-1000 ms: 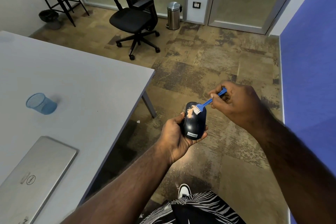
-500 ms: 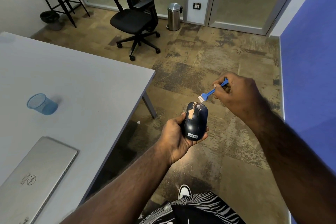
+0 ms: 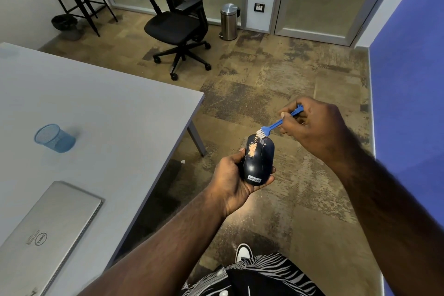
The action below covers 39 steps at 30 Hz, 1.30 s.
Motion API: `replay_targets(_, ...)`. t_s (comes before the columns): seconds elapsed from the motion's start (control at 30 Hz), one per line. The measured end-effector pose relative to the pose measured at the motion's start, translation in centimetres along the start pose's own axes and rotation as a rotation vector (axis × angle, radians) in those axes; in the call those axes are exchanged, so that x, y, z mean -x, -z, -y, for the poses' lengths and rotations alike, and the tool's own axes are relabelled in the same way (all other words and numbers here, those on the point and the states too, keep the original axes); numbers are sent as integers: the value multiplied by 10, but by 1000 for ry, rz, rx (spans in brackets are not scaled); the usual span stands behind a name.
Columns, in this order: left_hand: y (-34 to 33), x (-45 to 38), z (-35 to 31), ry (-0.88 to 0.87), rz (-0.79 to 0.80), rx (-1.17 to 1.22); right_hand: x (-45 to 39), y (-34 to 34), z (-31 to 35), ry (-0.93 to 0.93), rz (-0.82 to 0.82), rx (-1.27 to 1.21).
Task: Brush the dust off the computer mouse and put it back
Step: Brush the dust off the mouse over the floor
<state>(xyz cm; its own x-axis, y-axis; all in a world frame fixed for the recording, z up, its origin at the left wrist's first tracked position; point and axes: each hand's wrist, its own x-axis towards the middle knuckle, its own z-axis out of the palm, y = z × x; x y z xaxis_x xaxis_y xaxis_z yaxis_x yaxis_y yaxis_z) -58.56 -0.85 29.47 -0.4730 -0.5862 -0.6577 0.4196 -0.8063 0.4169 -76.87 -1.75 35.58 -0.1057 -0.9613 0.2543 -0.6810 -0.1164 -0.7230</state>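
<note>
Head view: left hand (image 3: 236, 182) grips the mouse (image 3: 258, 160); right hand (image 3: 312, 127) pinches the brush (image 3: 269, 128), bristles at its far end. Strokes should sweep the dust patch (image 3: 252, 149) outward, away from the palm.

My black Lenovo mouse (image 3: 259, 160) stands nose-up, orange dust patch (image 3: 252, 150) on its left button; the small blue brush (image 3: 276, 125) has its white bristles at its nose.

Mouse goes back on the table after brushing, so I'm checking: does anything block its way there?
Nothing visible does. The mouse sits in the left hand beside the table, whose near edge lies bare.
</note>
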Motion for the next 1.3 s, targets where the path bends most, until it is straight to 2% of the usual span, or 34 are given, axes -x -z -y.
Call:
replay_targets(0.17,0,0,1,3,-7,-7,-4,-2,0,-22,-13,96)
replay_targets(0.33,0,-1,0,-12,-6,-21,-3,-4,8,11,31,1)
replay_targets(0.5,0,-1,0,-4,-14,-14,-9,-7,3,-28,-16,177)
replay_targets(0.57,0,-1,0,-3,-14,-13,-10,-6,3,-16,-47,146)
replay_targets(0.67,0,-2,0,-8,-13,-16,-8,-7,7,9,23,37)
replay_targets(0.73,1,-2,0,-9,-11,-17,-8,-9,7,13,63,91)
replay_targets(0.83,2,-3,2,-8,-11,-29,-10,-7,4,-1,6,172)
replay_targets(0.97,2,-3,0,-18,-5,-23,-8,-5,8,2,59,34)
replay_targets(1.03,1,-4,0,-18,-4,-18,-7,-6,8,7,88,103)
replay_targets(1.13,1,-3,0,-8,-8,-14,-10,-1,3,-30,36,199)
replay_targets(1.2,2,-4,-1,-3,-9,-5,-10,5,1,-50,24,123)
replay_targets(1.3,3,-4,-3,-7,-9,15,-4,13,3,-46,104,-58)
